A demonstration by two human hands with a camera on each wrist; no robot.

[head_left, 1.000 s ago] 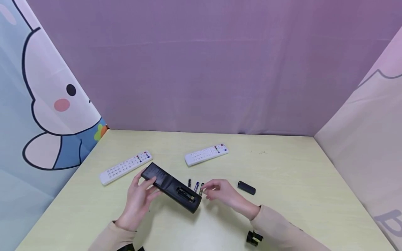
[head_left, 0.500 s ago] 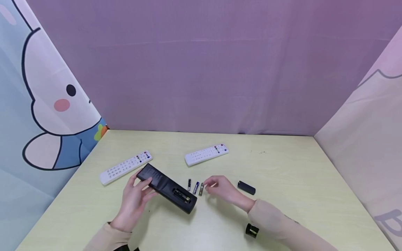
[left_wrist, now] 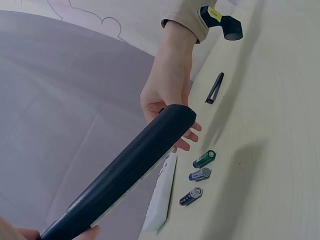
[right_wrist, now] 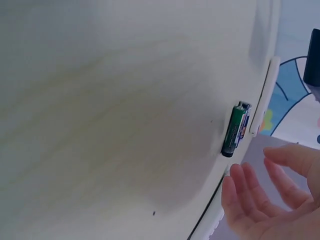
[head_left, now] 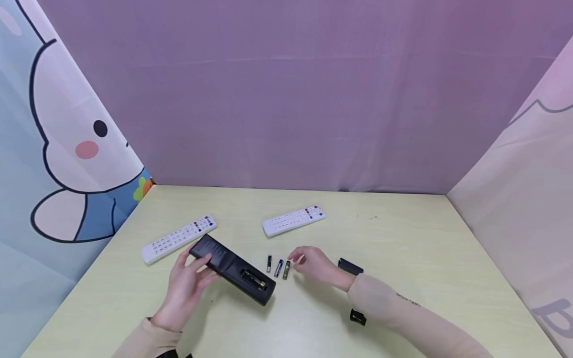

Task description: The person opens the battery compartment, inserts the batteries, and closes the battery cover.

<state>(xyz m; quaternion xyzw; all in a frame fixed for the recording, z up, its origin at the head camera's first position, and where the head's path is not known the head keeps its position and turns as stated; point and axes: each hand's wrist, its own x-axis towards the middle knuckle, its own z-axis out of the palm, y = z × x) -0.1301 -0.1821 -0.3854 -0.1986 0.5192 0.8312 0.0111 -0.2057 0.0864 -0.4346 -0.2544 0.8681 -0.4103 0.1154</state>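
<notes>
My left hand (head_left: 181, 291) grips a black remote control (head_left: 224, 263) by one end, its back turned up and tilted above the table. A battery (head_left: 253, 279) shows in the uncovered compartment near the far end. Right of the remote, three loose batteries lie in a row: a dark one (head_left: 269, 263), a blue one (head_left: 278, 268) and a green one (head_left: 286, 270). Beside the green battery hovers my right hand (head_left: 315, 263), fingers loosely bent with nothing between them, as the right wrist view also shows. A black battery cover (head_left: 350, 266) lies past the right wrist, partly hidden by it.
Two white remotes lie farther back, one at the left (head_left: 179, 239) and one near the middle (head_left: 293, 221). The pale table (head_left: 403, 238) meets a purple curtain (head_left: 286, 99) behind, with printed cloths on both sides.
My left hand has shifted left with the black remote, away from the loose batteries. My right hand has drawn slightly up and back from the green battery, which stays on the table.
</notes>
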